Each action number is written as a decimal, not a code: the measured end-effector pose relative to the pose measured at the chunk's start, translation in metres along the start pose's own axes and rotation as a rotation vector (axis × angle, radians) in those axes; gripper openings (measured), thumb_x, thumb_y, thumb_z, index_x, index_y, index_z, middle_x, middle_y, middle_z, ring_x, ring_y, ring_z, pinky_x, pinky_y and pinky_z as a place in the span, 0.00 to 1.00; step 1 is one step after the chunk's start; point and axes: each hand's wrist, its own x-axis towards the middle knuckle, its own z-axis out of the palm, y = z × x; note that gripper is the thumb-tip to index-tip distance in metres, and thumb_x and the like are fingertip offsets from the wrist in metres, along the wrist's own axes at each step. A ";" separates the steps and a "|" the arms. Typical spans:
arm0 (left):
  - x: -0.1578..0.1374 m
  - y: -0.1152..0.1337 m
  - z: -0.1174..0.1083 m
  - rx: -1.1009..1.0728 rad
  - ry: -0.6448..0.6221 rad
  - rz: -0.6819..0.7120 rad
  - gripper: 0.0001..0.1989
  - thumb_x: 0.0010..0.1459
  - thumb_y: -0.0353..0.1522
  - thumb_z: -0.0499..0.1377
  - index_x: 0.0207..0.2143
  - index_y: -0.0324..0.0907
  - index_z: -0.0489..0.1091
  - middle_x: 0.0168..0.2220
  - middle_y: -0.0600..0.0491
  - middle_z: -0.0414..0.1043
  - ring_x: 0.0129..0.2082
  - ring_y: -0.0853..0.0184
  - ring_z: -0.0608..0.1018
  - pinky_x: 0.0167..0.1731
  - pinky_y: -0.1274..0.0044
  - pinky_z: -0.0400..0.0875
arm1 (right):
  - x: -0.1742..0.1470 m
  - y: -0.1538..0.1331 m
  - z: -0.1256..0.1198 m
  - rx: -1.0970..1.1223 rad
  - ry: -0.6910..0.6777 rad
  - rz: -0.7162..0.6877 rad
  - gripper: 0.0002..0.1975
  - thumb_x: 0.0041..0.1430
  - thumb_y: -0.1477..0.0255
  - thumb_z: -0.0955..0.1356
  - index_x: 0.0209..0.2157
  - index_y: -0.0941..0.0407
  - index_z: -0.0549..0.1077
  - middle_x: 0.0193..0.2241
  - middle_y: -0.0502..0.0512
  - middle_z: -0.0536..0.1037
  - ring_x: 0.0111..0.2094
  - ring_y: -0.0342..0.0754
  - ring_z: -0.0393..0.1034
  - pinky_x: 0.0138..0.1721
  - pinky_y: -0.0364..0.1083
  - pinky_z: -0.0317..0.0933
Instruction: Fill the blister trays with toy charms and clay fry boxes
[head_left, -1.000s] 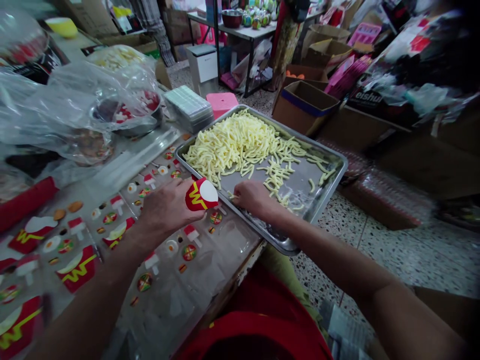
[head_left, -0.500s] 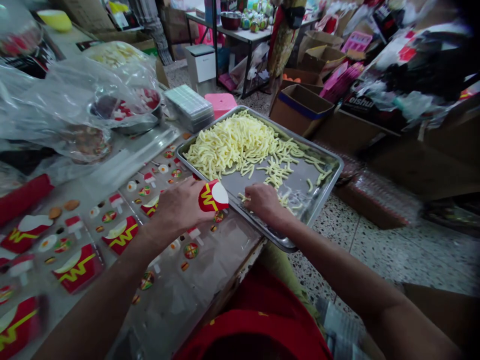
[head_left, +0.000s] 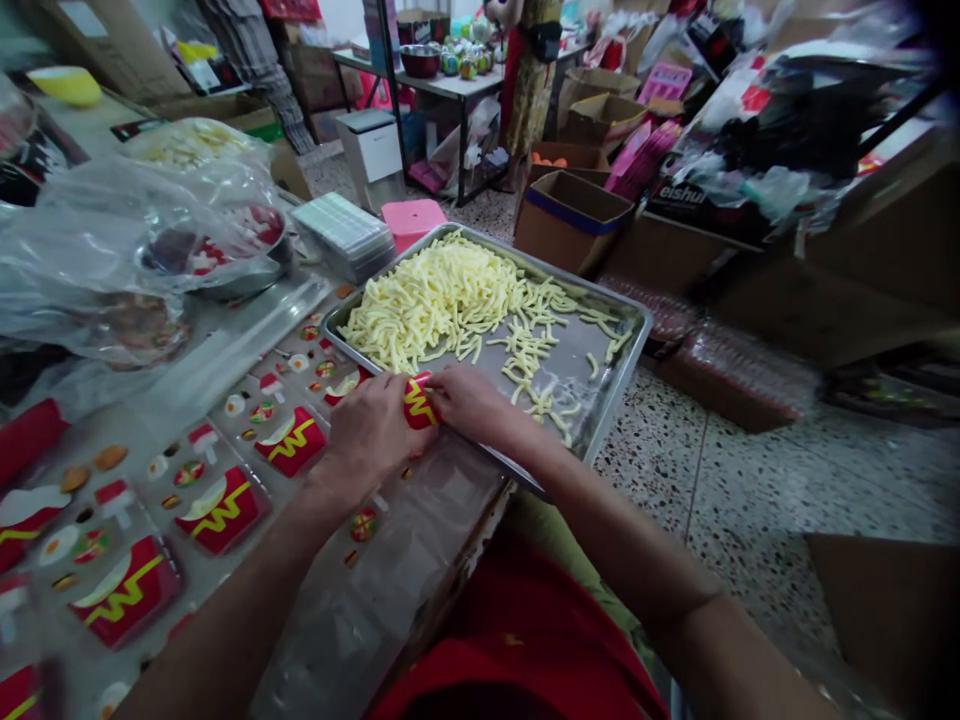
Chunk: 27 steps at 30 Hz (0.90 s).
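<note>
My left hand is closed around a small red fries carton with a yellow zigzag mark, held over the table beside the tray's near edge. My right hand has its fingers pinched together at the carton's open end. What sits between those fingers is hidden. A heap of pale yellow, fry-shaped strips fills the far left of the metal tray, with looser strips scattered towards its right side. Left of my hands, clear plastic packs hold more red cartons alongside small toy eggs, pizzas and popsicles.
Stacked clear plastic boxes and a pink stool stand behind the tray. A metal bowl under plastic bags is at the left. Cardboard boxes stand on the floor to the right.
My right hand has come up from the strips in the tray, leftwards to the carton's opening. The carton stays in my left hand. The camera view has shifted slightly.
</note>
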 end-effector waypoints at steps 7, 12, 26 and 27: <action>-0.007 -0.009 0.008 -0.148 -0.004 -0.017 0.26 0.53 0.44 0.62 0.53 0.42 0.70 0.47 0.44 0.77 0.45 0.52 0.79 0.39 0.68 0.71 | -0.007 0.001 0.021 0.250 0.212 0.117 0.08 0.56 0.75 0.67 0.33 0.56 0.80 0.33 0.51 0.82 0.33 0.45 0.71 0.32 0.42 0.55; -0.014 -0.016 0.011 -0.250 -0.045 -0.004 0.24 0.48 0.39 0.63 0.49 0.44 0.68 0.45 0.48 0.77 0.44 0.55 0.80 0.39 0.71 0.71 | -0.014 -0.014 0.040 0.469 0.214 0.001 0.13 0.53 0.75 0.67 0.42 0.54 0.70 0.31 0.47 0.76 0.30 0.44 0.68 0.29 0.41 0.56; 0.019 -0.025 0.018 -0.392 -0.004 0.087 0.36 0.48 0.53 0.66 0.53 0.42 0.67 0.46 0.48 0.76 0.43 0.57 0.79 0.44 0.71 0.72 | -0.029 0.150 -0.053 -0.170 0.391 0.157 0.09 0.57 0.71 0.72 0.39 0.55 0.84 0.34 0.56 0.82 0.34 0.48 0.72 0.37 0.47 0.61; 0.021 -0.023 0.018 -0.388 -0.003 0.103 0.37 0.48 0.53 0.66 0.54 0.42 0.67 0.46 0.48 0.76 0.43 0.57 0.79 0.44 0.71 0.72 | -0.026 0.152 -0.051 -0.231 0.333 0.136 0.09 0.58 0.72 0.71 0.39 0.54 0.84 0.35 0.56 0.83 0.35 0.49 0.72 0.39 0.47 0.61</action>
